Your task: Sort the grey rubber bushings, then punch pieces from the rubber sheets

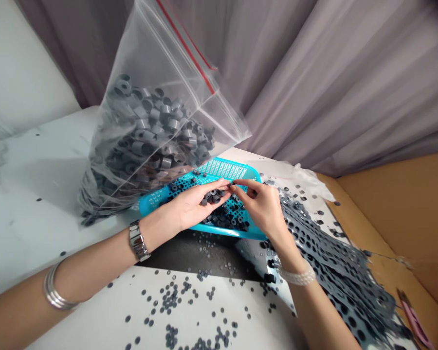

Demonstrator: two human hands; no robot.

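My left hand (191, 206) lies palm up over a turquoise perforated basket (224, 170), cupping several small dark grey rubber rings (213, 197) on its fingers. My right hand (261, 204) is beside it, fingertips pinched at the edge of those rings, touching the left fingertips. More rings (226, 218) lie in the basket under both hands. A watch and a bangle are on my left arm, a pearl bracelet on my right wrist.
A large clear zip bag (149, 136) full of grey rings leans behind the basket. Punched grey rubber sheets (336, 262) pile up at the right, by a cardboard box wall (405, 204). Small grey punched discs (171, 296) litter the white table. Curtains hang behind.
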